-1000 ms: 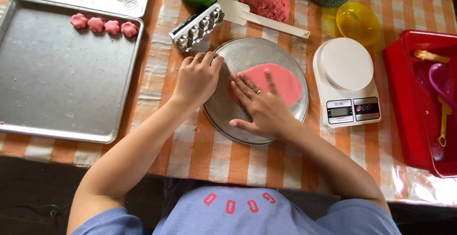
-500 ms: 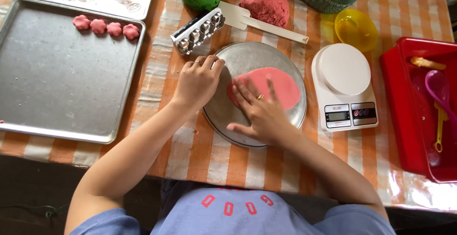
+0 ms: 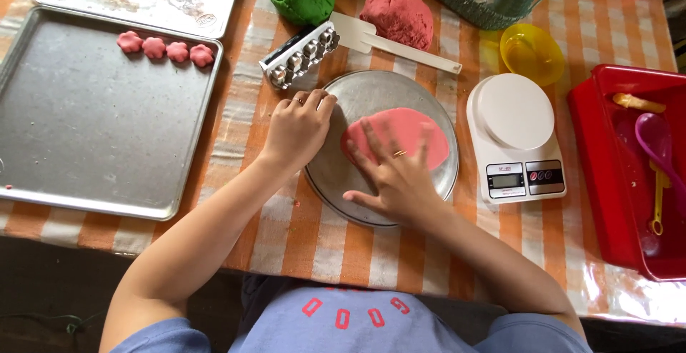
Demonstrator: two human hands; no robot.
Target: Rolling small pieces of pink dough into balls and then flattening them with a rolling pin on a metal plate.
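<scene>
Holding flattened pink dough (image 3: pixel 400 133), round metal plate (image 3: pixel 357 96).

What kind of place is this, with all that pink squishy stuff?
Probably a home table set up for dough play or baking. A checked cloth covers it, with a baking tray holding small pink flowers, a kitchen scale, and the right hand pressing pink dough flat.

Right hand (image 3: pixel 393 178) flat on pink dough (image 3: pixel 407 131), left hand (image 3: pixel 299 128) gripping round metal plate (image 3: pixel 357 96) rim
</scene>
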